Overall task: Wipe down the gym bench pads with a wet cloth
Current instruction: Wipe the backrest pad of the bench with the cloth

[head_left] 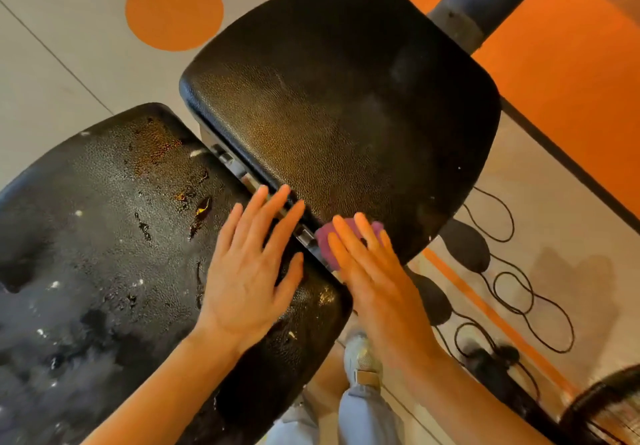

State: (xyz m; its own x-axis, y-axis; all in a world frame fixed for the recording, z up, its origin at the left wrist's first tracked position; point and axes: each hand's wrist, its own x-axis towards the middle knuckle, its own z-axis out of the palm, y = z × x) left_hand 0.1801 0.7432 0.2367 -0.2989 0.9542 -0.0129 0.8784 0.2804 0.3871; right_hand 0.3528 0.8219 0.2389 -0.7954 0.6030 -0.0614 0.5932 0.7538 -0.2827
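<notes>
Grey floor point(52, 74), black cords point(519, 292), shoe point(362, 358)

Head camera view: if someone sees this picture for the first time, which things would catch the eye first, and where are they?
First come the two hands at the centre: the left hand lies flat on the worn, wet pad, and the right hand presses a purple cloth with straight fingers against the near edge of the smoother black pad. Next come the orange circle on the grey floor, upper left, and black cords coiled at right.
</notes>
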